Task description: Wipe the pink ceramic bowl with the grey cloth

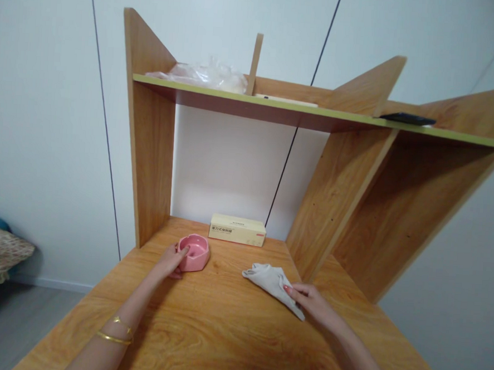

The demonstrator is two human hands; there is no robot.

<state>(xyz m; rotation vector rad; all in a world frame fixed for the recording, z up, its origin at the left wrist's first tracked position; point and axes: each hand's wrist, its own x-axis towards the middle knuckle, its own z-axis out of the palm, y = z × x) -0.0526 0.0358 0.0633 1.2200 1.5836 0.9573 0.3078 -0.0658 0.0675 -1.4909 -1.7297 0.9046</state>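
A pink ashtray (196,260) with angled sides sits on the wooden desk, left of the middle. My left hand (173,260) grips its left wall, the thumb hooked inside over the rim and the other fingers outside. To the right, a light grey cloth (268,279) lies folded and crumpled, partly raised at its right end. My right hand (309,301) pinches that near right edge of the cloth between thumb and fingers. Some fingers of both hands are hidden.
Against the wall at the back stands a cream cardboard box (238,230). Overhead, the shelf (276,113) bears a clear plastic bag (214,77) and a flat black object (408,118). An upright wooden divider (342,196) rises at the right. A patterned fabric (0,251) shows far left.
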